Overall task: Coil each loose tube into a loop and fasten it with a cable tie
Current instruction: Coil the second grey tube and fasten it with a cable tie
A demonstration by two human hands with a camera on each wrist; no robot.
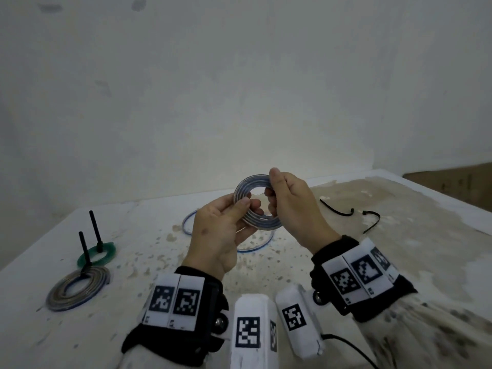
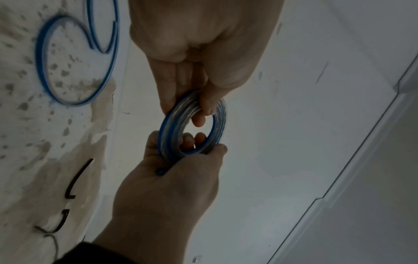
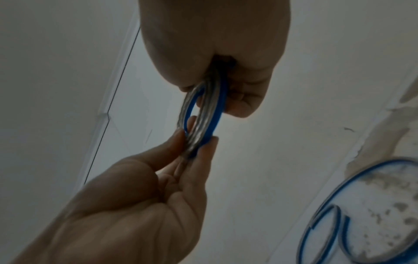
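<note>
Both hands held one coil of clear, blue-striped tube [image 1: 257, 202] in the air above the table [image 1: 159, 262]: the left hand [image 1: 221, 230] pinched its near-left rim between thumb and fingers, and the right hand [image 1: 292, 206] gripped the far-right rim with fingers curled through the hole. Judging by the tight stack of turns, winding looked finished and the step in hand was keeping the loop closed until it could be tied. The next move would call for one hand to hold all the turns alone while the other fetched a cable tie [image 1: 336, 209]; two black ties lay to the right, well apart from the hands. Whether a free tube end sat inside the right palm could not be told from the dim wrist views. A loose tube [image 1: 254, 246] lay on the table below the hands. At the left, a green coil [image 1: 97, 254] and a clear coil [image 1: 77, 288] lay with black ties standing up from them. The right edge of the table ran just beyond the ties, so that reach had less room than the open middle.
</note>
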